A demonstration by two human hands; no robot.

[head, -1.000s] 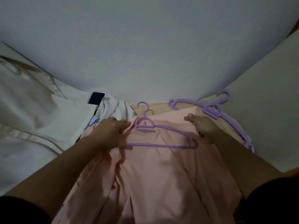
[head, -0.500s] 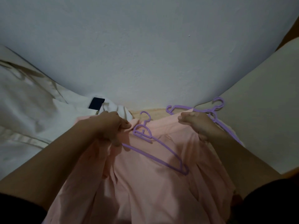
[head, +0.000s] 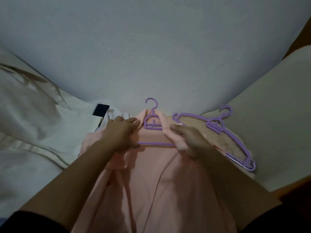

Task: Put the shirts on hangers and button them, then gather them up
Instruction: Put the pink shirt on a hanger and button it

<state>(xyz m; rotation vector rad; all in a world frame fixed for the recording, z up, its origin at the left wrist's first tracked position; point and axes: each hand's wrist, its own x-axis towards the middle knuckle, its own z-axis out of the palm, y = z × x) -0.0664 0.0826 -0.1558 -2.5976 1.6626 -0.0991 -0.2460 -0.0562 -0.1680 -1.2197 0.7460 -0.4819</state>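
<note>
Both of my hands are closed on the pink shirt [head: 156, 182], one at each side of its collar. My left hand [head: 122, 134] has its fingers curled over the left collar edge, with the thumb tucked beneath against the left end of the purple hanger [head: 152, 126] and its lower bar. My right hand [head: 188, 140] pinches a bunched fold of the right collar and shoulder, the cloth rolled up between the fingers and the thumb, and it covers the right end of that same bar.

That hanger is my landmark. It sits inside the neck of the shirt, its hook poking up past the collar toward the pale wall [head: 151, 47], its curved top and small crossbar showing in the open neck, and its long lower bar running level between my two hands. Below the hanger the shirt hangs down toward me, its front open and loose, and I cannot make out any buttons in the dim light.

Right of the hanger, just beyond my right hand, lie the spare purple hangers [head: 217, 126], stacked together and slanting down to the right; how many there are I cannot tell. They rest on a tan surface [head: 193, 122], against a cream cushion [head: 269, 115] farther right.

Left of the hanger, behind my left hand, a white garment [head: 116, 116] lies crumpled, with a dark tag [head: 101, 110] at its far edge. Farther left spreads white bedding [head: 33, 123] with a beige stripe
</note>
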